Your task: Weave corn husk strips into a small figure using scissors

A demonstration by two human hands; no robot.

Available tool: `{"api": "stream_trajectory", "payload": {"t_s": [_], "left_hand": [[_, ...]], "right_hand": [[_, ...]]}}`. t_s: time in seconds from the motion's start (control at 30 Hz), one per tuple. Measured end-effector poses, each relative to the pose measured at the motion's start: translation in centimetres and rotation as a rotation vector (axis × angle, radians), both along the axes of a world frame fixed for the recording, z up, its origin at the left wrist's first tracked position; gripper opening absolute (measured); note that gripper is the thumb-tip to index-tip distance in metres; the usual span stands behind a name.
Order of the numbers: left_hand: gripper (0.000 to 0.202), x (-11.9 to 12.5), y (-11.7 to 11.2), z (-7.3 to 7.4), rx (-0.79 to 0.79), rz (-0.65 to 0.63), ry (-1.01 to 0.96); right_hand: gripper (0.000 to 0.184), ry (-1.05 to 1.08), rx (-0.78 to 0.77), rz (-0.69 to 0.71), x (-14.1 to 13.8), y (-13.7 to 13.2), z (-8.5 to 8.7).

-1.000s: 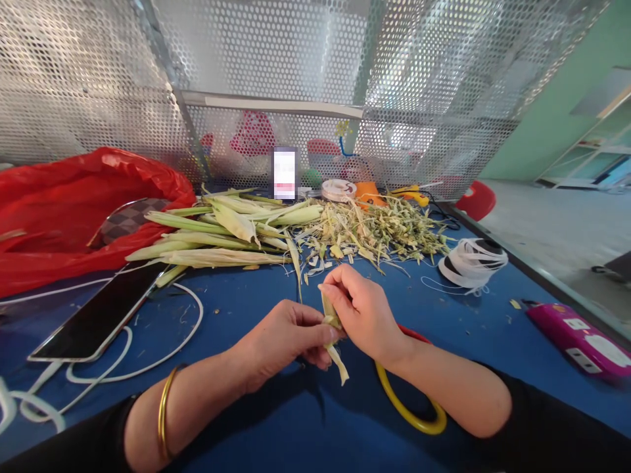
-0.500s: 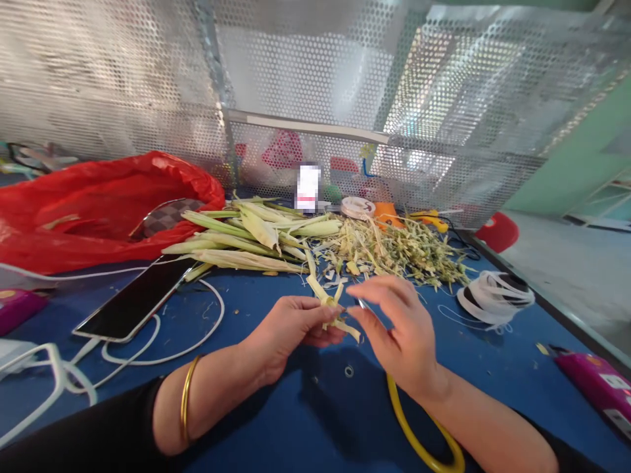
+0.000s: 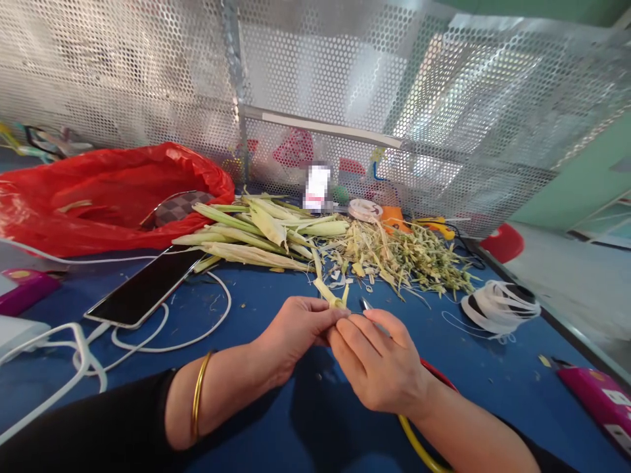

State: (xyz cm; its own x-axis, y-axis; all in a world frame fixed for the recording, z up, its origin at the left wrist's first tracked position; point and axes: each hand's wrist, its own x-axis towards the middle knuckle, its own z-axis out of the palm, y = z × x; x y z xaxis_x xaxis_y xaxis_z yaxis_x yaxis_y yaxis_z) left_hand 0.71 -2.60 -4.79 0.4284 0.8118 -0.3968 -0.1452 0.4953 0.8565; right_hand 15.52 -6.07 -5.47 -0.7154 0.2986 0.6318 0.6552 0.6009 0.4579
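My left hand (image 3: 308, 328) pinches a folded pale corn husk strip (image 3: 337, 301), whose loose ends stick up above the fingertips. Against it press the fingers of my right hand (image 3: 377, 358), so the grip point between the two hands is hidden. A pointed metal tip, apparently of scissors (image 3: 365, 303), shows past the right forefinger. Their yellow loop handle (image 3: 419, 448) and a bit of red handle come out by the right wrist. The scissors seem to be kept in the right palm, though the hand covers most of them.
Corn husks (image 3: 256, 240) and a heap of dried trimmings (image 3: 414, 253) lie behind my hands. At left are a red plastic bag (image 3: 98, 197), a phone (image 3: 148, 289) and white cable. White cord on a spool (image 3: 500, 307) and a magenta object (image 3: 599, 394) are at right.
My right hand has come in to the left and its fingers have closed against the left fingertips at the husk. A red part of the handle now shows. The view has shifted slightly.
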Motion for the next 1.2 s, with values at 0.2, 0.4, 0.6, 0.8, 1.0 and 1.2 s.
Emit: {"api": "stream_trajectory", "payload": {"t_s": [0.2,0.4,0.6,0.8,1.0,1.2], "left_hand": [[0.033,0.1,0.1,0.1,0.043,0.044,0.048],[0.028,0.0,0.4,0.2,0.044,0.081,0.02],[0.028,-0.2,0.7,0.0,0.017,0.097,0.007],[0.028,0.1,0.6,0.1,0.065,0.092,0.022],[0.024,0.0,0.5,0.2,0.138,0.102,0.023],[0.024,0.1,0.7,0.2,0.137,0.131,0.039]], "right_hand": [[0.017,-0.013,0.003,0.042,0.0,0.0,0.3],[0.016,0.038,-0.076,0.063,0.2,0.0,0.4],[0.023,-0.093,-0.111,-0.045,0.1,0.3,-0.3],[0.023,0.037,-0.188,-0.037,-0.5,0.0,-0.3],[0.023,0.181,-0.422,0.036,-0.8,-0.4,-0.4],[0.025,0.257,-0.487,0.107,-0.7,-0.6,-0.5]]}}
